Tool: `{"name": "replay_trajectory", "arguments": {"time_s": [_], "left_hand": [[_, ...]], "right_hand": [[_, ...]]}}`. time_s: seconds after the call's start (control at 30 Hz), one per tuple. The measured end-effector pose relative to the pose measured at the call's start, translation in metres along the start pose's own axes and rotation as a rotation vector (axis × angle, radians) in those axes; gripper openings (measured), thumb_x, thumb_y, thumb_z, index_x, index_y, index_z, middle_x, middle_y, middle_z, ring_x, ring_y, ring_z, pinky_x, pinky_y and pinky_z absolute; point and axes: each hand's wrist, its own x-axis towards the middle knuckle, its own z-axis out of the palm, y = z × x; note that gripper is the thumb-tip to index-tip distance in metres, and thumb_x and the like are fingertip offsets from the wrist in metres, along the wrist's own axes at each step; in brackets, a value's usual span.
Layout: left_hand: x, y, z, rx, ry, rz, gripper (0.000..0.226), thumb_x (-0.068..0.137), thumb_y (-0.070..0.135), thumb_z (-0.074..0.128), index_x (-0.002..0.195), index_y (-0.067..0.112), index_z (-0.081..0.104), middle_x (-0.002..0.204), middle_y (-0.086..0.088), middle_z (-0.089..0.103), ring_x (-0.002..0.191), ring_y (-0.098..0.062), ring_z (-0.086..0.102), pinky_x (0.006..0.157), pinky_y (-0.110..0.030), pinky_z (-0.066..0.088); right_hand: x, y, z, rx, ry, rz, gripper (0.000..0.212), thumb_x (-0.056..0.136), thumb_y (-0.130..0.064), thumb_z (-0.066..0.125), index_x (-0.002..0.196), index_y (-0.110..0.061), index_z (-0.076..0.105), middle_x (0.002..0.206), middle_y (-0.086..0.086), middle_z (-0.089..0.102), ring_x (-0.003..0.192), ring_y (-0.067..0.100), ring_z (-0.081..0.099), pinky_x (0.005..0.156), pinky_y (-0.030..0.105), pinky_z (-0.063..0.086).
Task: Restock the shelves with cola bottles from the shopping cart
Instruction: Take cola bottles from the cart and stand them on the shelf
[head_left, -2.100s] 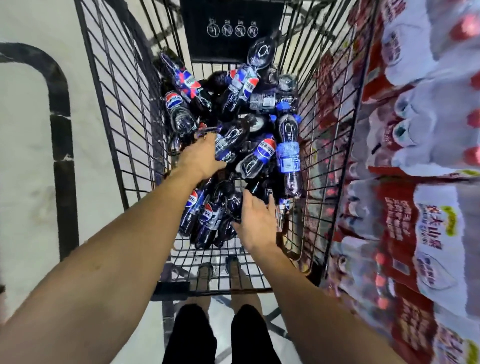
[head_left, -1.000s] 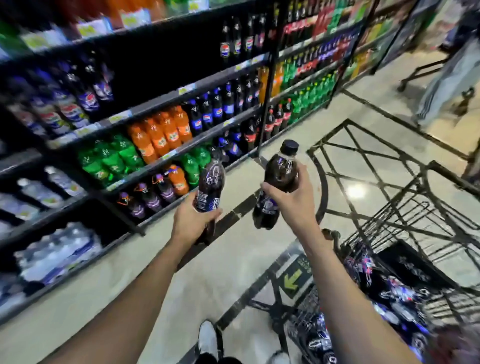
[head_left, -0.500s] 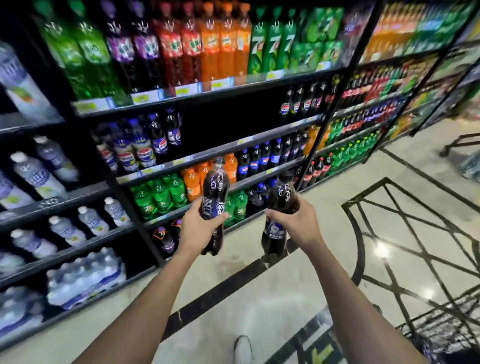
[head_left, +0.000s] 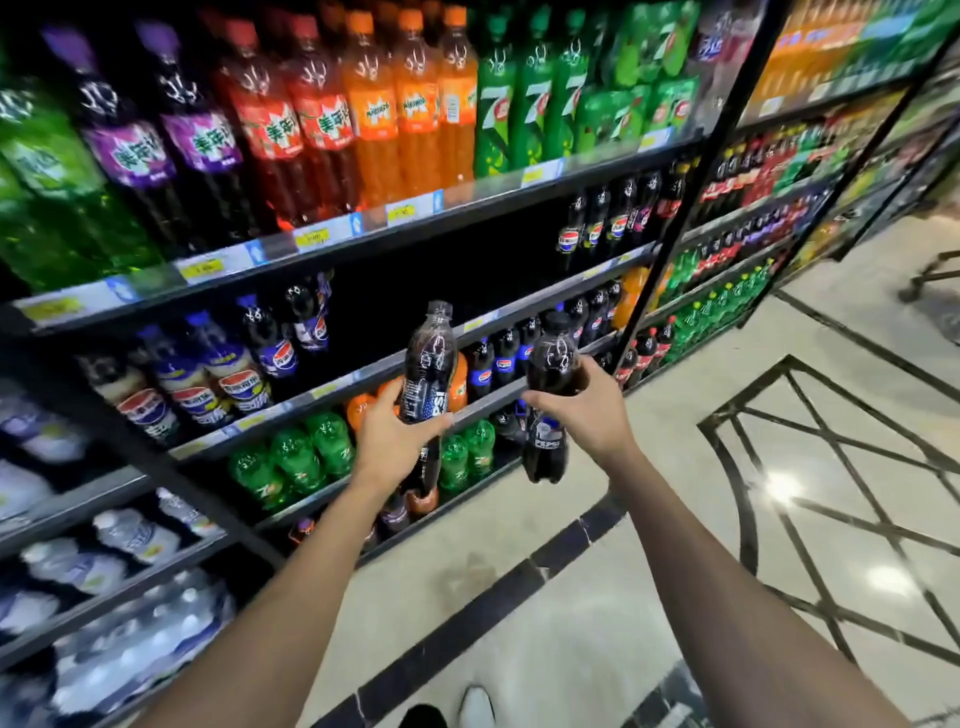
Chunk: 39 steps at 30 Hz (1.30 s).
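My left hand (head_left: 392, 441) grips a dark cola bottle (head_left: 428, 358) around its label, upright, in front of the shelves. My right hand (head_left: 584, 410) grips a second cola bottle (head_left: 553, 358) around its middle, its base hanging below my fingers. Both bottles are held out in the aisle, short of the shelf edge. Behind them a shelf (head_left: 332, 387) carries cola bottles at the left (head_left: 228, 364) and a row at the right (head_left: 506, 356), with a dark gap above between them. The shopping cart is out of view.
The top shelf (head_left: 322, 239) holds tall purple, red, orange and green soda bottles. Green bottles (head_left: 301, 457) stand lower down, water packs (head_left: 130, 639) at the bottom left. A black upright (head_left: 675, 218) divides the shelving. The tiled floor (head_left: 571, 597) spreads right.
Since the cart, each hand has lifted out one cola bottle and I have turned to the shelves. In the last half second the shelves came closer and both bottles rose slightly.
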Motion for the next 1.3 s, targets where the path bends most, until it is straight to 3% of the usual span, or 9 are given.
{"name": "replay_trajectory", "arguments": {"time_s": [0.17,0.37,0.43,0.53,0.73,0.9,1.03,1.2,1.3], "left_hand": [[0.060,-0.002,0.015,0.021,-0.013,-0.035,0.051,0.072,0.030,0.090,0.116,0.028,0.064,0.097,0.013,0.073,0.090,-0.008,0.068,0.085,-0.034,0.054],[0.127,0.000,0.041,0.025,-0.116,-0.022,0.042,0.079,0.013,0.085,0.109,0.027,0.060,0.090,0.017,0.066,0.076,0.006,0.063,0.063,-0.001,0.042],[0.148,0.001,0.051,0.040,-0.147,-0.024,0.050,0.078,0.013,0.086,0.119,0.022,0.060,0.095,0.016,0.066,0.080,0.012,0.062,0.068,-0.002,0.042],[0.178,0.009,0.071,0.004,-0.191,-0.049,0.075,0.074,0.014,0.089,0.138,0.016,0.049,0.113,0.005,0.062,0.095,-0.003,0.061,0.082,-0.014,0.044],[0.223,0.019,0.116,-0.048,-0.168,-0.079,0.075,0.070,0.011,0.091,0.132,0.017,0.049,0.103,0.017,0.060,0.085,0.013,0.058,0.070,-0.002,0.042],[0.263,0.015,0.162,-0.049,-0.102,-0.094,0.071,0.066,0.010,0.093,0.121,0.025,0.049,0.107,0.009,0.065,0.085,0.012,0.063,0.078,-0.013,0.049],[0.296,0.003,0.203,-0.067,0.023,-0.099,0.069,0.066,0.008,0.092,0.117,0.027,0.049,0.106,0.006,0.068,0.098,-0.014,0.069,0.094,-0.036,0.055],[0.325,-0.004,0.231,-0.088,0.063,-0.073,0.067,0.071,0.009,0.090,0.120,0.029,0.050,0.102,0.012,0.066,0.087,0.007,0.067,0.077,-0.013,0.051],[0.342,-0.006,0.235,-0.121,0.084,-0.069,0.065,0.073,0.004,0.088,0.122,0.025,0.049,0.106,0.007,0.068,0.086,0.005,0.068,0.073,-0.011,0.051]], "right_hand": [[0.064,0.002,0.000,0.009,0.039,0.054,0.059,0.057,-0.048,0.090,0.108,-0.034,0.064,0.101,-0.013,0.074,0.094,0.010,0.072,0.090,0.047,0.059],[0.128,0.010,0.004,0.002,0.092,0.099,0.067,0.052,-0.050,0.093,0.111,-0.036,0.064,0.104,-0.013,0.076,0.096,0.013,0.074,0.086,0.046,0.061],[0.143,0.011,0.003,-0.035,0.099,0.114,0.066,0.053,-0.052,0.092,0.111,-0.039,0.065,0.103,-0.014,0.076,0.094,0.012,0.074,0.085,0.045,0.062],[0.167,0.015,-0.003,-0.086,0.124,0.105,0.065,0.055,-0.059,0.091,0.112,-0.041,0.065,0.102,-0.017,0.076,0.096,0.011,0.073,0.088,0.045,0.060],[0.211,0.029,-0.023,-0.133,0.172,0.110,0.076,0.055,-0.063,0.086,0.123,-0.038,0.061,0.110,-0.018,0.074,0.104,0.008,0.070,0.093,0.043,0.058],[0.267,0.062,-0.036,-0.084,0.161,0.109,0.076,0.058,-0.062,0.086,0.125,-0.037,0.060,0.111,-0.018,0.074,0.106,0.009,0.069,0.094,0.044,0.057],[0.316,0.090,-0.041,-0.076,0.146,0.063,0.069,0.057,-0.063,0.082,0.119,-0.043,0.058,0.107,-0.018,0.075,0.105,0.011,0.069,0.095,0.042,0.055],[0.365,0.115,-0.037,-0.080,0.118,-0.031,0.068,0.064,-0.055,0.089,0.124,-0.043,0.058,0.106,-0.026,0.072,0.108,0.006,0.068,0.098,0.040,0.054],[0.388,0.123,-0.030,-0.062,0.108,-0.070,0.074,0.062,-0.059,0.088,0.126,-0.039,0.058,0.107,-0.022,0.074,0.106,0.006,0.069,0.095,0.041,0.055]]}}
